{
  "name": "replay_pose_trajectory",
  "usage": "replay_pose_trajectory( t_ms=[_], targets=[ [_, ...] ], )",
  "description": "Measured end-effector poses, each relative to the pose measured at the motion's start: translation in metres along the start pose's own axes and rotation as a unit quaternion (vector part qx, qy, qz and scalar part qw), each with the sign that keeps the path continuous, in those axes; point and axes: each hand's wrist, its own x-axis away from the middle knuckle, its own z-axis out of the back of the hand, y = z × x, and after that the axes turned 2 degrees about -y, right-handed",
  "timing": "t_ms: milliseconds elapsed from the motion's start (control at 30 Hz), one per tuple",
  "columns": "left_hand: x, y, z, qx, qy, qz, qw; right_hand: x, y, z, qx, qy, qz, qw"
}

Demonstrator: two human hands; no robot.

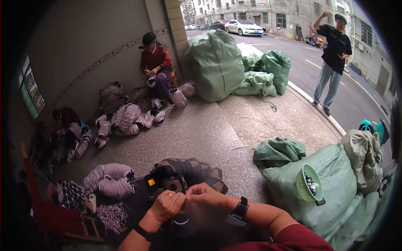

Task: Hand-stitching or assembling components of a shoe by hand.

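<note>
In front of my body both hands meet, fingertips nearly touching. My left hand (166,206), with a ring on one finger, is closed in a pinch. My right hand (206,195) pinches too, thumb against finger; whatever is between the fingers is too small to make out. Just beyond them lies a dark and brown checked bundle (205,173), curved like a thick roll. Beside it, close to my left hand, is a dark object with an orange patch (151,182). Below my hands the dark area in my lap is blurred.
A green basket (300,184) with small dark and white pieces rests on a big green sack (331,175) at right. Pale lilac bundles (111,180) and loose cords (112,217) lie left. A seated person (157,62) works by the wall; another person (335,54) stands outside.
</note>
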Motion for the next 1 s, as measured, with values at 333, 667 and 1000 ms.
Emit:
replay_pose_trajectory(
  t_ms=[333, 667, 1000],
  targets=[
    [0.044, 0.035, -0.021, 0.489, 0.003, 0.447, 0.749, 0.0, 0.028, -0.01, 0.126, 0.017, 0.057, 0.99],
    [0.055, 0.065, -0.04, 0.494, 0.138, 0.512, 0.689, 0.003, 0.034, -0.005, 0.416, 0.003, 0.131, 0.9],
    [0.068, 0.092, -0.051, 0.541, 0.261, 0.572, 0.559, -0.002, 0.042, -0.018, 0.501, -0.055, 0.149, 0.851]
  ],
)
